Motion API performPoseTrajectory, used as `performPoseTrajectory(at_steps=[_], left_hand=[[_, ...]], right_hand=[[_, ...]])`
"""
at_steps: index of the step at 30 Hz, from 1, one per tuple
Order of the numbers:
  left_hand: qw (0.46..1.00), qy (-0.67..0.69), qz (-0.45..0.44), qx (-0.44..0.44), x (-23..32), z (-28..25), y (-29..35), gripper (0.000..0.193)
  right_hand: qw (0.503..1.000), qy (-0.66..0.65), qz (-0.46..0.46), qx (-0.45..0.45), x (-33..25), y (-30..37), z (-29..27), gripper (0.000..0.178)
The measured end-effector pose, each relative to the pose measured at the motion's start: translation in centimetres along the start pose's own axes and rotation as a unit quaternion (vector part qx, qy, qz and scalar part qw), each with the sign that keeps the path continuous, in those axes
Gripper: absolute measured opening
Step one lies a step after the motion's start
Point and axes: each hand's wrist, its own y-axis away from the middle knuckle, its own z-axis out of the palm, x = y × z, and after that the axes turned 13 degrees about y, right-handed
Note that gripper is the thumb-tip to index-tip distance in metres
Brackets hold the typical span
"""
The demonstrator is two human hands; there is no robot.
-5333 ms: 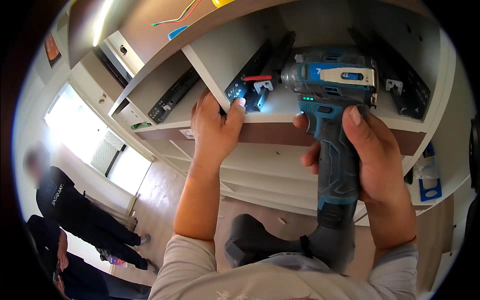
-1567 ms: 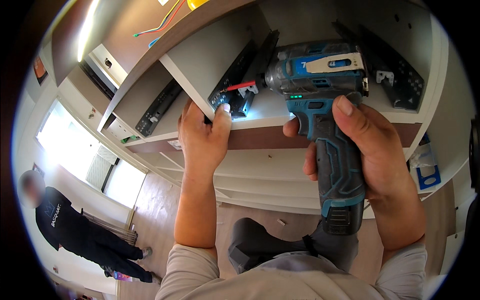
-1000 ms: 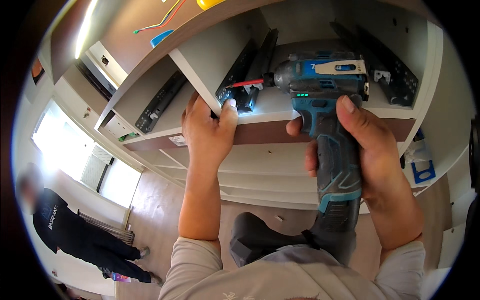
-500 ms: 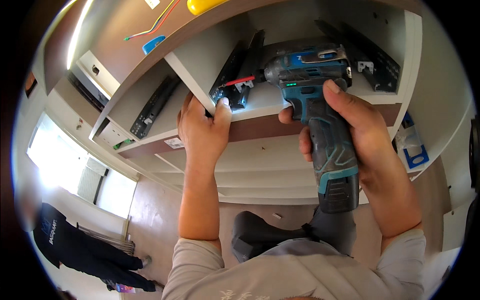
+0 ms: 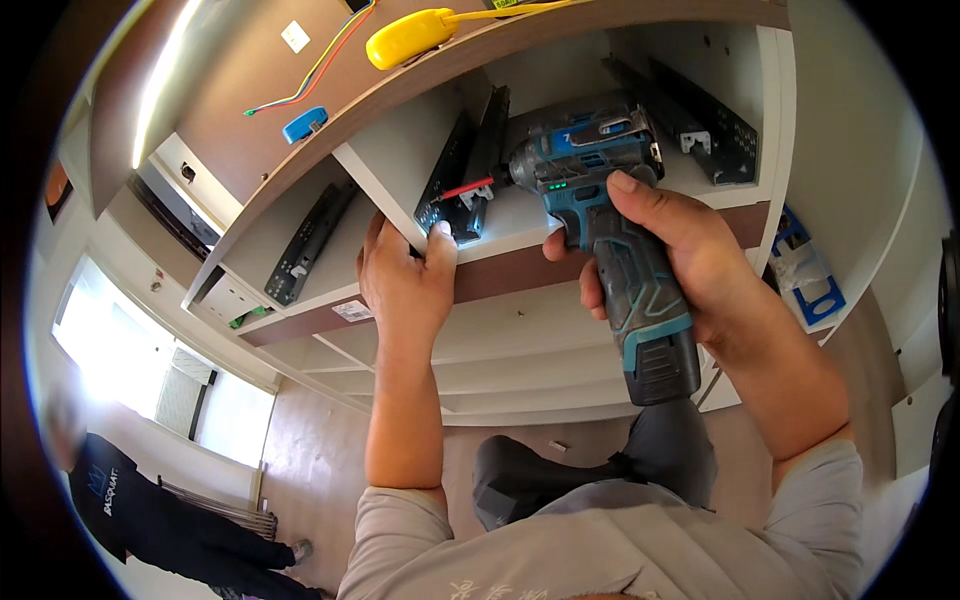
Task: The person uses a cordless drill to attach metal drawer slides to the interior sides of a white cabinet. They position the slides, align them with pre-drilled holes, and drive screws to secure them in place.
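Observation:
My right hand point(image 5: 685, 230) is wrapped round the grip of a teal-and-black cordless driver point(image 5: 640, 290), with green lights showing on its side. Its red-shanked bit point(image 5: 465, 188) points left at a black drawer slide point(image 5: 448, 160) on the white divider panel point(image 5: 375, 190) of a cabinet. Whether the tip touches the slide or a screw is too small to tell. With its fingers behind the divider's front edge and its thumb by the slide's front end, my left hand point(image 5: 405, 280) grips the panel.
More black slides point(image 5: 312, 240) lie along the other compartment sides, including the right wall point(image 5: 735, 145). On the top lie a yellow object point(image 5: 410, 38), a blue piece point(image 5: 305, 125) and thin wires point(image 5: 325, 65). A person point(image 5: 160, 510) stands at lower left.
The view has shifted a little, so the cabinet top shows more. The driver has moved slightly left and its bit tip sits a bit closer to the slide. My left hand keeps its grip.

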Motion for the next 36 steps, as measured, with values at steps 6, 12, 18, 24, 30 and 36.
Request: performPoseTrajectory(at_steps=[6,12,18,24,30,36], left_hand=[[0.999,0.030,0.003,-0.016,-0.3,-0.1,-0.3,0.028],[1.000,0.016,-0.012,-0.013,-0.8,0.0,0.0,0.030],[0.999,0.039,-0.006,-0.001,-0.7,0.1,0.1,0.030],[0.999,0.050,0.002,-0.015,-0.5,0.1,-0.2,0.029],[1.000,-0.012,0.006,-0.016,-0.2,-0.1,0.0,0.031],[1.000,0.009,0.014,-0.023,-0.9,0.1,-0.1,0.032]], right_hand=[[1.000,0.029,-0.002,0.010,0.1,-0.1,-0.1,0.054],[1.000,0.020,0.016,0.004,-0.2,-0.6,-0.5,0.054],[0.999,0.045,0.014,-0.023,-0.2,-0.7,-0.7,0.056],[0.998,0.061,0.021,-0.023,-0.6,-0.4,-0.9,0.059],[0.997,0.068,0.028,-0.028,-0.9,-0.7,-1.1,0.061],[0.995,0.094,0.018,-0.005,-0.7,-0.6,-0.6,0.062]])
